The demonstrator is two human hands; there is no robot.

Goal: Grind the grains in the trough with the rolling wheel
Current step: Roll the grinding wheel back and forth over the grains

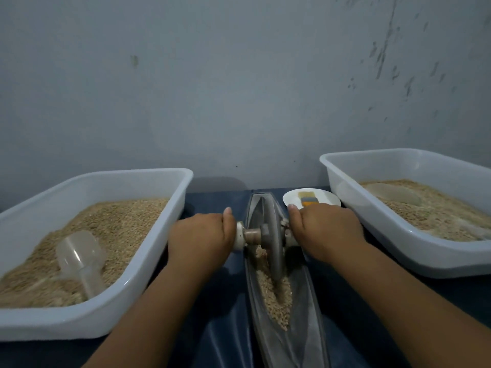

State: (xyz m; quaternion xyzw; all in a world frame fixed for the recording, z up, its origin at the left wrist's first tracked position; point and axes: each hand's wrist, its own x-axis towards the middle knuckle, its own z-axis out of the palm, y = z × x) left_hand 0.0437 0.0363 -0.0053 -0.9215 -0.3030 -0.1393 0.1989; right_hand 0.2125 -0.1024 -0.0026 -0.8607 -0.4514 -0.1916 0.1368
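Grinding underway: we grip the axle ends, left hand (202,235) and right hand (325,229) fingers curled round them, wheel (275,243) mid-trough (310,301), grains (276,296) mostly whole.
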